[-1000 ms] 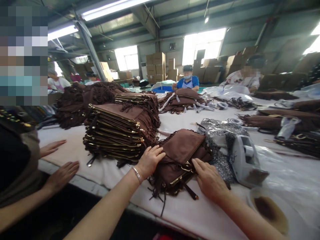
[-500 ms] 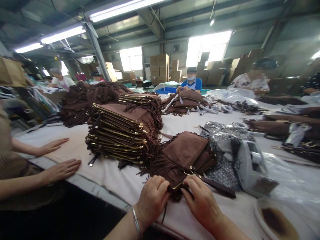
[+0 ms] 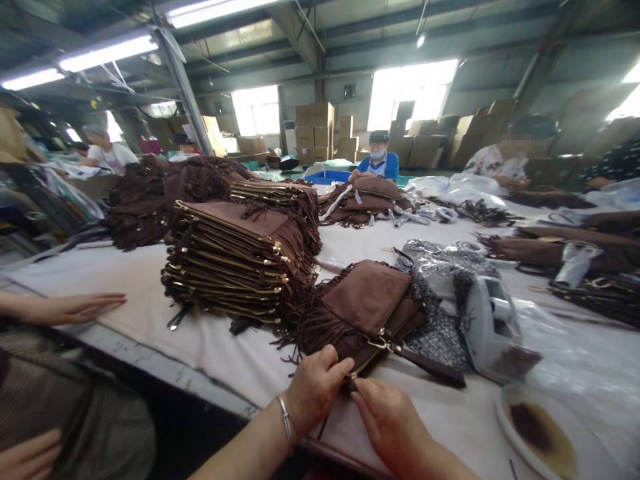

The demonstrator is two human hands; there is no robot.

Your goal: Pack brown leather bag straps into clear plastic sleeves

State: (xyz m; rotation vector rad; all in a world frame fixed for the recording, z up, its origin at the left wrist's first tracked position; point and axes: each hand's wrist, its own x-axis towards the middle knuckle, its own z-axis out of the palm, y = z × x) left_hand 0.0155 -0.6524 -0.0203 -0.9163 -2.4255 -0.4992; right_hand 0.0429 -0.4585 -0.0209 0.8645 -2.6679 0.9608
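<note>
A brown fringed pouch (image 3: 325, 337) lies at the table's front edge, its gold zipper edge facing me. My left hand (image 3: 319, 383) is closed on the left end of that edge, thumb and fingers bent over it. Close beside it, my right hand (image 3: 393, 417) pinches the same zipper end; the small metal bit there is partly covered by fingertips. Just behind is another brown pouch (image 3: 369, 293) with its flat panel upward, and a dark wrist strap (image 3: 430, 367) with a gold clip trails to the right.
A tall stack of brown pouches (image 3: 225, 267) stands to the left. On the right are grey tweed fabric (image 3: 440, 320), a white tape dispenser (image 3: 493, 327) and a shallow dish (image 3: 537, 427) with brown liquid. A co-worker's hand (image 3: 85, 307) rests at the table's left.
My right hand has slid left and down along the zipper edge, closer to my left hand. The co-worker's nearer hand has left the table and dropped lower.
</note>
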